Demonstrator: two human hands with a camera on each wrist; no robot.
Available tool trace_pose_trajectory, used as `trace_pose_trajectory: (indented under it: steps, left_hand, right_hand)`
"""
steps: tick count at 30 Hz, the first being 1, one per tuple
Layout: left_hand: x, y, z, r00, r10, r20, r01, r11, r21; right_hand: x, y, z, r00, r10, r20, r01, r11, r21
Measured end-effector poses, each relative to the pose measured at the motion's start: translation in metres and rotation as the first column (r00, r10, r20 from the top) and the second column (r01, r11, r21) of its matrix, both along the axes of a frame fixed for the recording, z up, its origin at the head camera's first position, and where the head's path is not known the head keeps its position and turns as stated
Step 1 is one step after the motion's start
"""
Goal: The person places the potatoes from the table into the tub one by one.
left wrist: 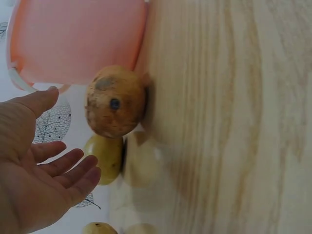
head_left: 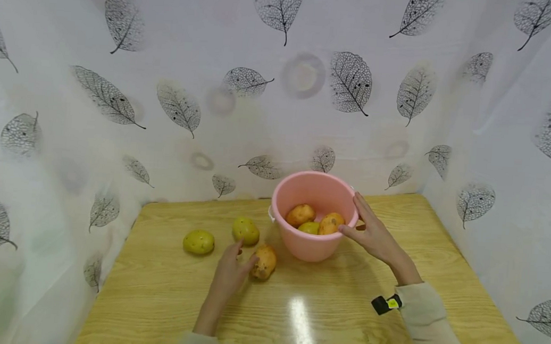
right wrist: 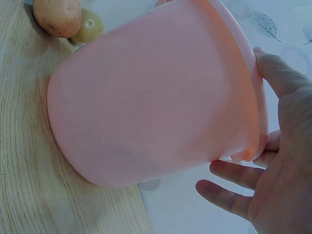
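Note:
A pink bucket (head_left: 311,246) stands upright on the table, with two brown potatoes (head_left: 331,224) and a yellow-green oval piece (head_left: 309,227) inside. My right hand (head_left: 374,235) holds its right rim, thumb at the near edge and fingers around the far side; two fingers hang loose in the right wrist view. In front of the bucket, to its left, lies another brown potato (head_left: 264,263) with dark spots. My left hand (head_left: 231,273) is beside this potato, fingers spread and nothing in the palm. A gap separates hand and potato in the left wrist view.
Two yellow-green oval pieces, a nearer one (head_left: 246,231) and a farther-left one (head_left: 198,242), lie left of the bucket. The wooden table (head_left: 161,302) meets a leaf-patterned curtain (head_left: 200,151) at the back and sides. A white bucket handle (left wrist: 22,80) hangs at the rim.

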State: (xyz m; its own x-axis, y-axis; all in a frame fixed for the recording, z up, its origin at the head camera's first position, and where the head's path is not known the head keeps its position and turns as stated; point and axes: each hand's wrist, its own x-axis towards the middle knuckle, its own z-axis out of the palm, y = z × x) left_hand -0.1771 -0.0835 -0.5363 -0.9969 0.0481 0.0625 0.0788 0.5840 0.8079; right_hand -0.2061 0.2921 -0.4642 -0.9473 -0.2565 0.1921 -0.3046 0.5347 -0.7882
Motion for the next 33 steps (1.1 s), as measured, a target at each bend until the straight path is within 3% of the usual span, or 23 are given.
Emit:
trace_pose_trajectory:
  steps: [14,21,33]
  left_hand:
    - [0.011,0.012,-0.026,0.998,-0.013,0.055,0.013,1.0,0.012]
    - [0.011,0.016,-0.038,0.999,-0.016,0.028,0.016,1.0,0.003]
    - [0.015,0.022,-0.041,1.0,0.003,0.025,-0.003,1.0,0.008]
  right_hand:
    - [0.0,-0.001,0.0,1.0,0.002,0.002,-0.002,1.0,-0.005]
    - [0.001,0.0,0.0,1.0,-0.004,0.007,0.004,1.0,0.001]
    - [0.0,0.0,0.0,1.0,-0.001,0.002,0.001,1.0,-0.008]
